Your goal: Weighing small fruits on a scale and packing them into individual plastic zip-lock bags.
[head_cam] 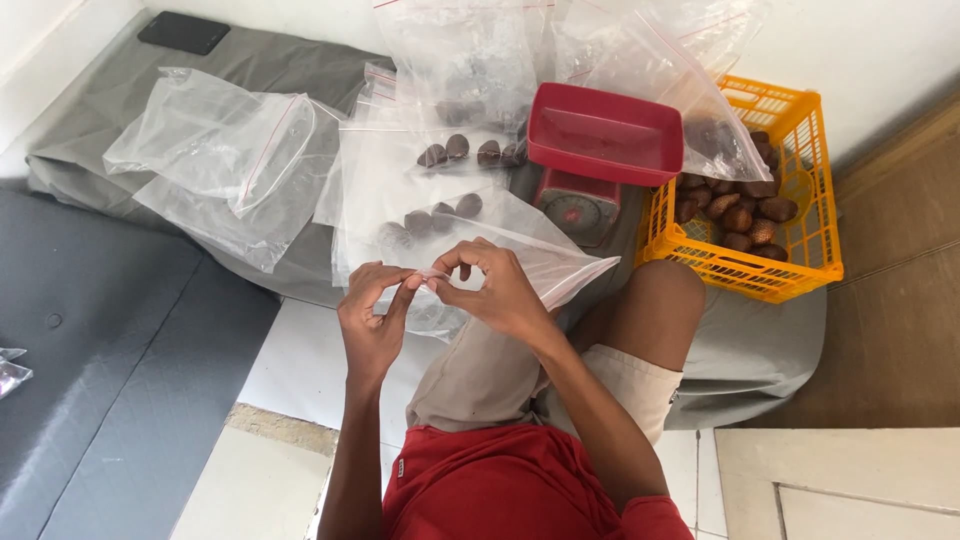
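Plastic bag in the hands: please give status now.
Left hand and right hand pinch the clear plastic bag at its top edge. Brown fruits inside. Nothing blocks.

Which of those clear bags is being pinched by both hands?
The filled clear bag at the person's knee: the left hand and right hand pinch its top edge. The other bags lie untouched on the grey cloth.

One red scale [590,160], one yellow crate [800,250], one black phone [183,32], two hands [372,320]
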